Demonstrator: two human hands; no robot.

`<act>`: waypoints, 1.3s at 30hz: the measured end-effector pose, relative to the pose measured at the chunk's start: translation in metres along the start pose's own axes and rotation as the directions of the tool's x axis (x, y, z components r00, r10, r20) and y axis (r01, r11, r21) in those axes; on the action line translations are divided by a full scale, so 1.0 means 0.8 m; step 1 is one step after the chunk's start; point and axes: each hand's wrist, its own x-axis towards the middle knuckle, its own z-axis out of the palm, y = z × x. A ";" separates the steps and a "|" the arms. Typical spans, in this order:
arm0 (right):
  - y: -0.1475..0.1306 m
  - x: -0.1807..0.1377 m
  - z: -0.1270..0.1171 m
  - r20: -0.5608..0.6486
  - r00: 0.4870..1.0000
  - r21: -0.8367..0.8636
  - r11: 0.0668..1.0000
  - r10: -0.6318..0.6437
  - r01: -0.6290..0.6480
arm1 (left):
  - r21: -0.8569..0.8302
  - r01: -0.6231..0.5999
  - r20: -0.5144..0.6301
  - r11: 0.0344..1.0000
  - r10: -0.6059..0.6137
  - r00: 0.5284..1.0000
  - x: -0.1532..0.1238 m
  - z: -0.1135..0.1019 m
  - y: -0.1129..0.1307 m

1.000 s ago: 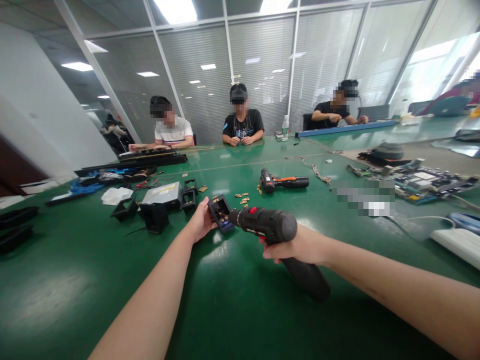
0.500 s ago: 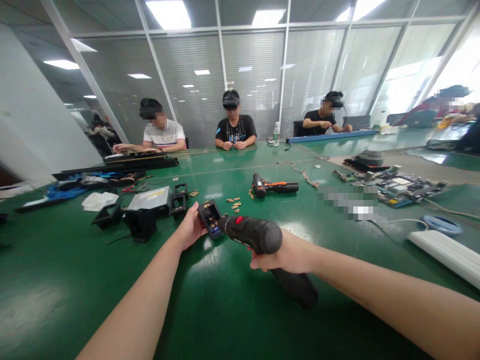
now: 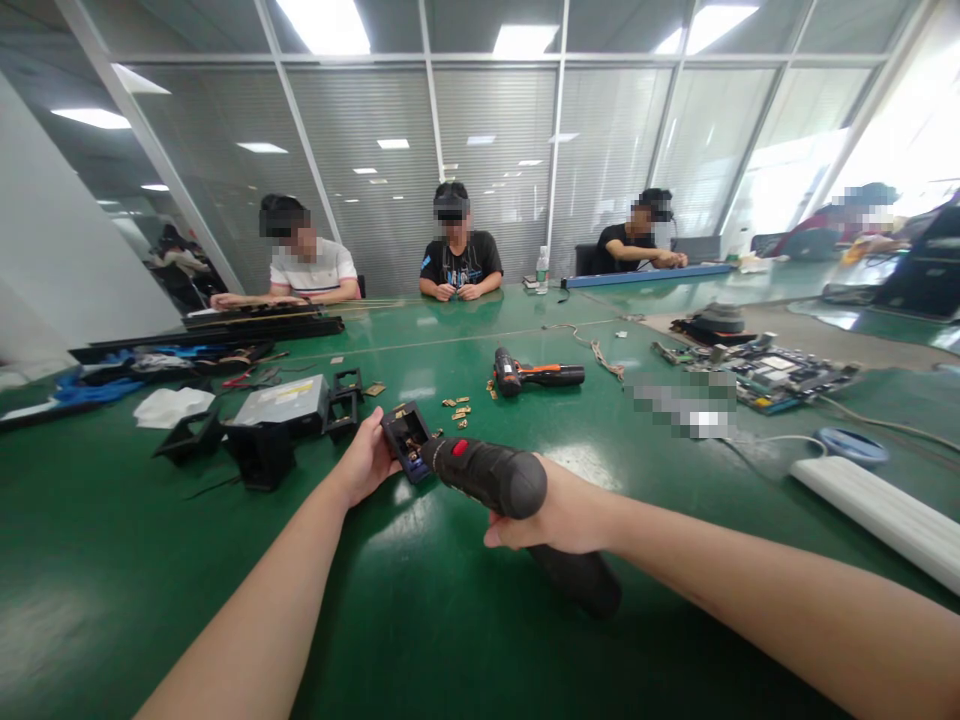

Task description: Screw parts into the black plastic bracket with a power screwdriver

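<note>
My right hand (image 3: 559,505) is wrapped round the handle of a black cordless drill (image 3: 487,475) with a red switch on top. The drill's front end points left into a small black open box-like housing (image 3: 406,440). Gripping that housing by its left side is my left hand (image 3: 366,460), which keeps it tilted above the table. Brass-coloured parts show inside the housing; the bit's exact contact point is hidden by the drill. Several small brass pieces (image 3: 459,408) lie on the table just beyond.
A second drill (image 3: 536,375), black and orange, lies ahead on the green table (image 3: 420,620). Black frames (image 3: 262,455) and a silver drive box (image 3: 281,402) stand left. Circuit boards (image 3: 780,370) and a white power strip (image 3: 877,520) are right. Several people sit opposite.
The whole view has shifted slightly, so things appear a little further left. The drill remains pointed into the housing, and both hands keep their holds.
</note>
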 end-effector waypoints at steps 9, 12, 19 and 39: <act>0.000 0.001 -0.001 -0.005 1.000 -0.031 0.999 -0.025 0.025 | -0.010 0.008 -0.017 1.000 -0.008 1.000 -0.001 0.005 0.004; -0.001 0.000 -0.001 -0.007 1.000 -0.030 0.999 -0.023 0.022 | 0.007 0.006 -0.022 1.000 -0.005 1.000 -0.002 0.006 0.005; -0.001 0.000 -0.001 -0.015 1.000 -0.021 1.000 -0.019 0.019 | 0.011 -0.004 -0.018 1.000 0.004 1.000 -0.002 0.008 0.005; -0.002 -0.001 -0.001 -0.023 0.999 -0.082 0.996 -0.043 0.041 | 0.015 -0.013 -0.025 1.000 0.013 1.000 -0.005 0.014 0.008</act>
